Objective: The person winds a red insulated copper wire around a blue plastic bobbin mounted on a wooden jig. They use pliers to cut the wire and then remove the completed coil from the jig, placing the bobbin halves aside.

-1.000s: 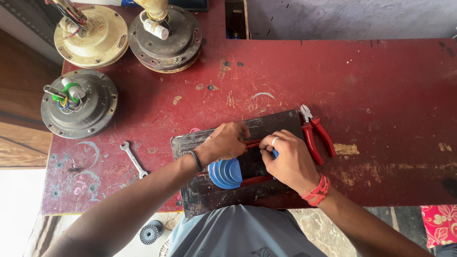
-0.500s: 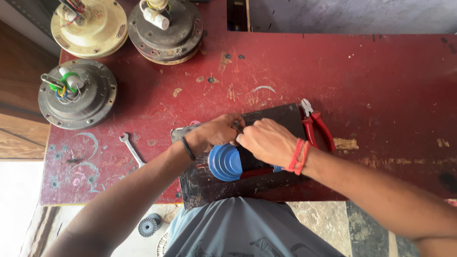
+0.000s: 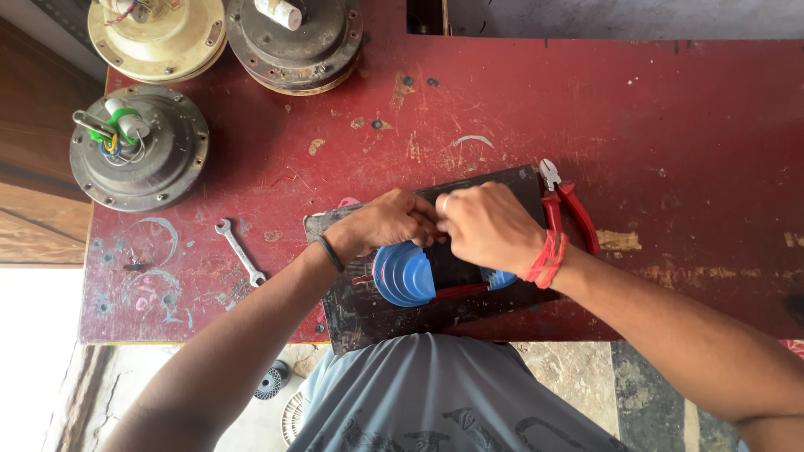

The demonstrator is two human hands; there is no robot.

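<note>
I see both hands meeting over a dark board (image 3: 368, 314) at the near edge of the red table (image 3: 670, 125): the left hand (image 3: 387, 222) and the right hand (image 3: 486, 226) are curled with fingertips pinched together on something small I cannot make out, just above a blue stepped winding former (image 3: 404, 274) lying on the board. Red-handled pliers (image 3: 569, 209) lie just right of the right hand, a small spanner (image 3: 241, 253) sits to the left, and three round fan motors (image 3: 138, 149) rest at the far left corner
</note>
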